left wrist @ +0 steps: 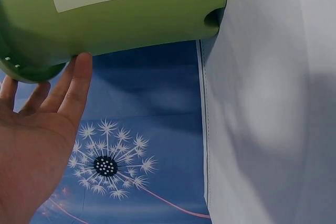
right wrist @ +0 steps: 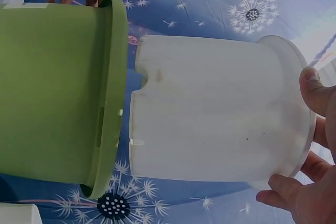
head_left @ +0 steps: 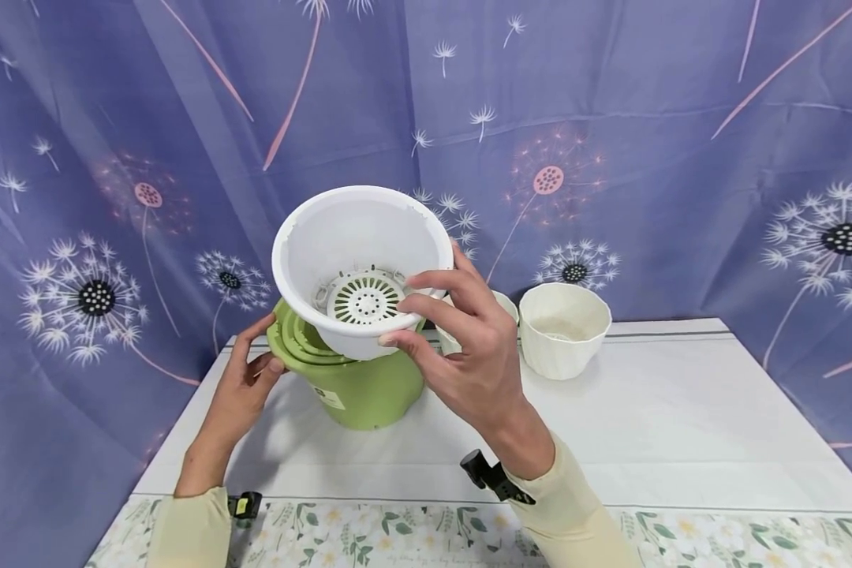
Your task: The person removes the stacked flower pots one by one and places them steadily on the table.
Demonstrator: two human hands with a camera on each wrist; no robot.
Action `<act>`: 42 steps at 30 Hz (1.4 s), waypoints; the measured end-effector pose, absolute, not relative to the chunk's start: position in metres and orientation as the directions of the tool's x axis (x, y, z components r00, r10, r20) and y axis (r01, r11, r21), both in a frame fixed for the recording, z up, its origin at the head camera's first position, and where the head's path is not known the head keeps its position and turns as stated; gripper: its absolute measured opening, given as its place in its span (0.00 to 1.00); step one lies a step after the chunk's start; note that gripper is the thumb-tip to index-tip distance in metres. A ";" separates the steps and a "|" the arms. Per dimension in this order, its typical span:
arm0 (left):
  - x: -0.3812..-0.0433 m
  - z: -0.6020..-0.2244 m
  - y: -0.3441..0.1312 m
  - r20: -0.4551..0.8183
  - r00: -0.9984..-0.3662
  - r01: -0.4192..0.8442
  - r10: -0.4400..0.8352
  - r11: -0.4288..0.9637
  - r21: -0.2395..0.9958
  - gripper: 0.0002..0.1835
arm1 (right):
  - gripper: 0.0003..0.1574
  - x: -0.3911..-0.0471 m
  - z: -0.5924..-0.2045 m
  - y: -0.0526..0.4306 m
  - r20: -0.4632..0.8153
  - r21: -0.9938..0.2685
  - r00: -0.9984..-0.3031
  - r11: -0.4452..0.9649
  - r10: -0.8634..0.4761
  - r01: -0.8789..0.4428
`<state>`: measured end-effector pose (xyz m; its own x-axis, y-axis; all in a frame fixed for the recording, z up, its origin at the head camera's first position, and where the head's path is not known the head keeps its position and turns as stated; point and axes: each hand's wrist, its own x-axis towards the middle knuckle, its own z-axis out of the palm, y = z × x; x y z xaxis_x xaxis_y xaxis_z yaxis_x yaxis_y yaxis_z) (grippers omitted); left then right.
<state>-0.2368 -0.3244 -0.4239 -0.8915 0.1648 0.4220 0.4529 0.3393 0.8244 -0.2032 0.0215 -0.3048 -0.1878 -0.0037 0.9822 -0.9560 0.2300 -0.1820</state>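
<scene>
A white plastic flower pot (head_left: 365, 237) with a slotted round base insert is tilted in the air over the green pots. My right hand (head_left: 472, 339) grips its rim from the right, with the thumb outside and fingers over the edge. Below it stands a large green flower pot (head_left: 369, 394) with more green pots (head_left: 294, 327) nested inside it. My left hand (head_left: 244, 379) touches the green pot near its rim on the left, fingers extended along the outside. In the right wrist view, the white pot's notched bottom (right wrist: 137, 108) faces the green rim (right wrist: 116, 98), with a gap between.
A cream fluted pot (head_left: 564, 335) stands on the white tabletop (head_left: 681, 418) to the right, with another cream pot (head_left: 506, 304) partly hidden behind my right hand. A blue dandelion-print curtain (head_left: 610, 158) hangs close behind. Floral cloth (head_left: 397, 536) runs along the front.
</scene>
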 end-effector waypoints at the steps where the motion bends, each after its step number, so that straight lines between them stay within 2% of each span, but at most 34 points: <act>1: -0.236 -0.424 -0.324 0.422 -0.891 0.453 0.166 0.343 0.823 0.35 | 0.26 -0.203 -0.305 0.022 0.982 -0.183 -0.188 0.232 -0.002 -0.955; 15: -0.237 -0.425 -0.326 0.437 -0.875 0.482 0.207 0.306 0.821 0.35 | 0.27 -0.207 -0.304 0.033 0.981 -0.186 -0.192 0.251 0.001 -0.950; 21: -0.237 -0.424 -0.325 0.448 -0.871 0.491 0.202 0.311 0.814 0.35 | 0.26 -0.210 -0.303 0.041 0.979 -0.198 -0.201 0.228 0.010 -0.953; 42: -0.237 -0.426 -0.324 0.448 -0.872 0.489 0.200 0.285 0.825 0.35 | 0.25 -0.211 -0.308 0.061 0.975 -0.212 -0.224 0.274 -0.013 -0.938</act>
